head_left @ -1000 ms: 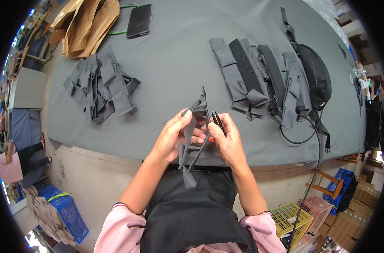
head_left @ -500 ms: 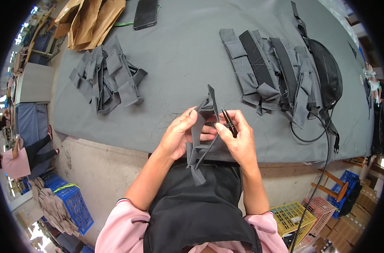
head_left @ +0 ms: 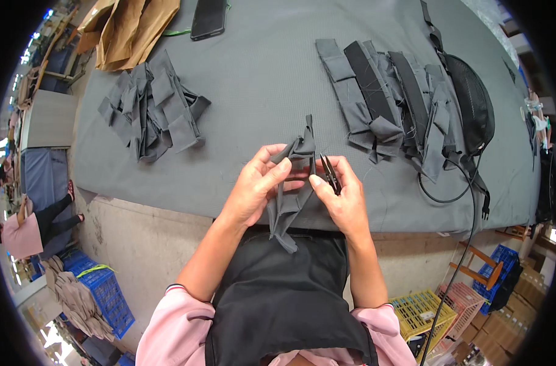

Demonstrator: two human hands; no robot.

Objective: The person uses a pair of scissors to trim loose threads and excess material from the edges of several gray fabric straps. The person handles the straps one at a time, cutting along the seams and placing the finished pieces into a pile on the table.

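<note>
Over the near edge of the table, my left hand grips a sewn dark grey fabric strip with loops and folded ends. Its lower end hangs in front of my black apron. My right hand is closed around black thread snips, their points upward. The thumb of that hand also lies against the right edge of the strip. The snips' blades stand just beside the fabric; whether they touch a thread is too small to tell.
On the grey-covered table lie a left pile of grey fabric pieces, a right row of similar strips, a black pouch with a cable, a phone and brown paper. Crates stand on the floor below.
The fabric strip has been turned and bunched in my hands, and its lower end hangs higher. My left fingers have shifted up around its upper part. The snips stay in my right hand.
</note>
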